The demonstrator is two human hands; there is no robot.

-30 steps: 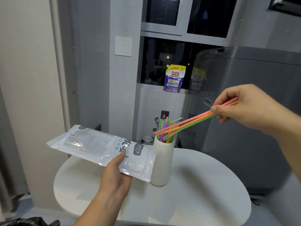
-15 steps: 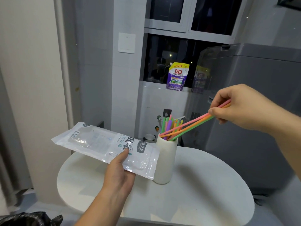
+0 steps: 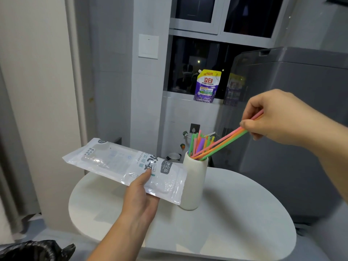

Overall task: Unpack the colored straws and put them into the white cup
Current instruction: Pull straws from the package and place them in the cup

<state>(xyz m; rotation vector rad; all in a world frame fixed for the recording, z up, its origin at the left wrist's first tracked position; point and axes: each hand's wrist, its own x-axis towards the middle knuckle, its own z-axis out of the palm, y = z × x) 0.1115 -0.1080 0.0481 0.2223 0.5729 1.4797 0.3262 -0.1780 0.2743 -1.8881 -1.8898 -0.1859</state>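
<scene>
Right hand (image 3: 282,117) pinched three colored straws (image 3: 224,141), tips inside the white cup (image 3: 194,182); left hand (image 3: 140,194) gripped the straw packet (image 3: 125,164). Tilting them upright before release would seat them cleanly.

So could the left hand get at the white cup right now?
Probably not as is. The left hand is close to the white cup, but it is holding the plastic packet, whose end lies between hand and cup. It would need to drop that first.

My left hand (image 3: 140,197) and right hand (image 3: 282,117) are bare, with no gloves, rings or watch. Both forearms are bare too; no sleeve reaches into view. My fingernails are short and plain.
</scene>
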